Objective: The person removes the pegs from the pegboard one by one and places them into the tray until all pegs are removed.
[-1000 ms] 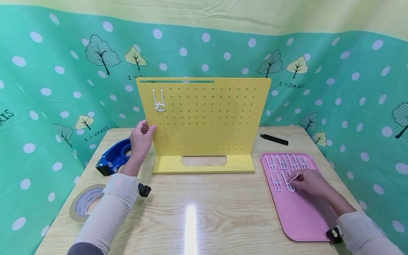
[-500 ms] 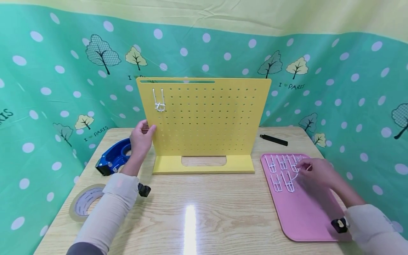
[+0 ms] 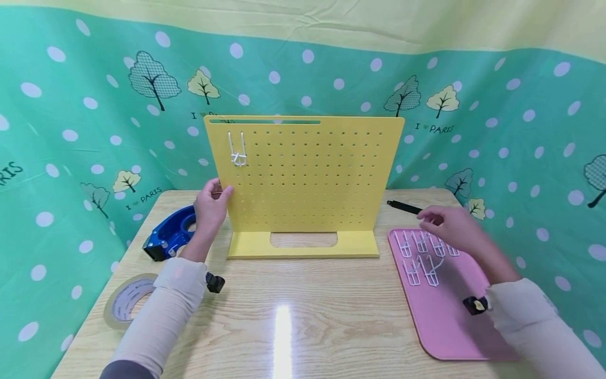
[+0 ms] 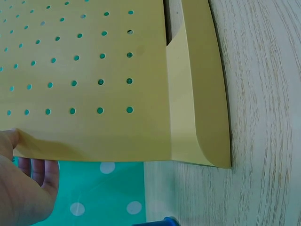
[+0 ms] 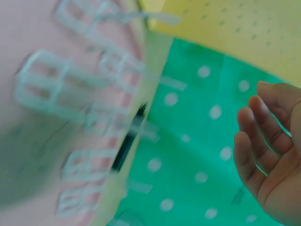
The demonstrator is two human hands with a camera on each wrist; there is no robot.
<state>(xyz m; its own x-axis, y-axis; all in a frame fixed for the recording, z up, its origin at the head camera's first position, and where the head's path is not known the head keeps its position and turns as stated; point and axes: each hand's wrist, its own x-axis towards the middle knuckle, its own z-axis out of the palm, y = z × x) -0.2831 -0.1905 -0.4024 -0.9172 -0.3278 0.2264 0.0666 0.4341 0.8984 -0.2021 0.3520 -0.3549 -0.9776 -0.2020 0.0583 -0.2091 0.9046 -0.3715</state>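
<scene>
My left hand (image 3: 210, 206) grips the left edge of a yellow pegboard (image 3: 312, 205), thumb on the front face and fingers behind. The board stands upright on its base. A white wire hook (image 3: 239, 159) hangs at its upper left. Above the back edge of a pink tray (image 3: 459, 321), my right hand (image 3: 448, 227) is in the air; in the right wrist view its fingers are loosely bent with nothing between them. Several white wire hooks (image 3: 431, 272) lie in the tray's far part, two of them crossing or touching in the front row.
A slim black tool (image 3: 403, 207) lies behind the tray, its right end covered by my right hand in the head view. At the left are a blue tape dispenser (image 3: 163, 234) and a roll of tape (image 3: 115, 305). A polka-dot curtain (image 3: 303, 68) hangs behind the table.
My right hand has let go of a white hook, left on the tray, and has risen away towards the tray's back edge. My left hand stays on the pegboard.
</scene>
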